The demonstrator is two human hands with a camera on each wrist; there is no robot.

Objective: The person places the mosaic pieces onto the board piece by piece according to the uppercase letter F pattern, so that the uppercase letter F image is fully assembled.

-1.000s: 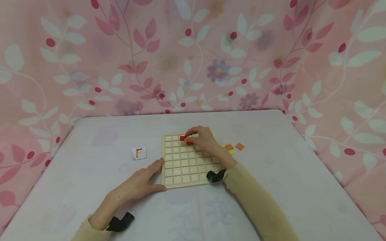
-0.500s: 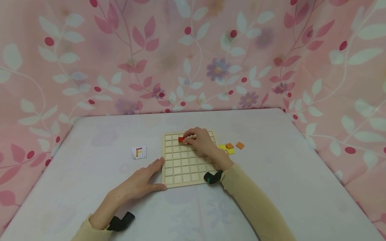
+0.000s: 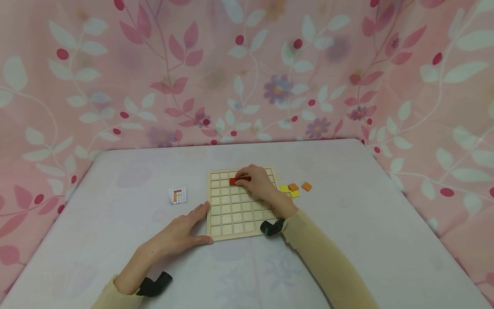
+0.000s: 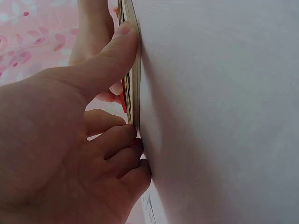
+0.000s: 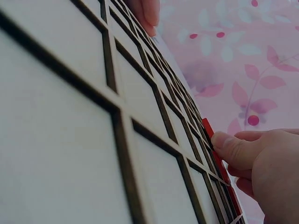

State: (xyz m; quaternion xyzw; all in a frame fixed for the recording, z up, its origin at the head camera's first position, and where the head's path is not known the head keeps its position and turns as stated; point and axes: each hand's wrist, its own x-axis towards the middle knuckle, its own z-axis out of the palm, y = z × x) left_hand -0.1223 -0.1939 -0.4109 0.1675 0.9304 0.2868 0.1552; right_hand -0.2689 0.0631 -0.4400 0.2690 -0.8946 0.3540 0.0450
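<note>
A wooden grid board [image 3: 227, 209] lies on the table. My right hand [image 3: 259, 183] is over its far rows and pinches a red square tile [image 3: 232, 181] between thumb and fingers. In the right wrist view, the thumb presses on the red tile [image 5: 208, 127] at the grid, with more red [image 5: 236, 200] along the same row below it. My own fingers partly cover the red pieces. At the board's left side my left hand [image 3: 173, 236] rests with fingers extended, the thumb near the front corner. The left wrist view has that hand [image 4: 93, 126] touching the board's edge [image 4: 134, 70].
Right of the board lie yellow tiles [image 3: 284, 189] and orange tiles [image 3: 306, 186], partly hidden by my right wrist. A small card with a coloured grid pattern [image 3: 177, 195] lies to the left. A floral curtain [image 3: 247, 73] hangs behind the white table [image 3: 131, 180].
My right hand has shifted slightly left and toward me. The red tile turned a little and now lies flatter, in line with the grid. My left hand stays at the board's edge.
</note>
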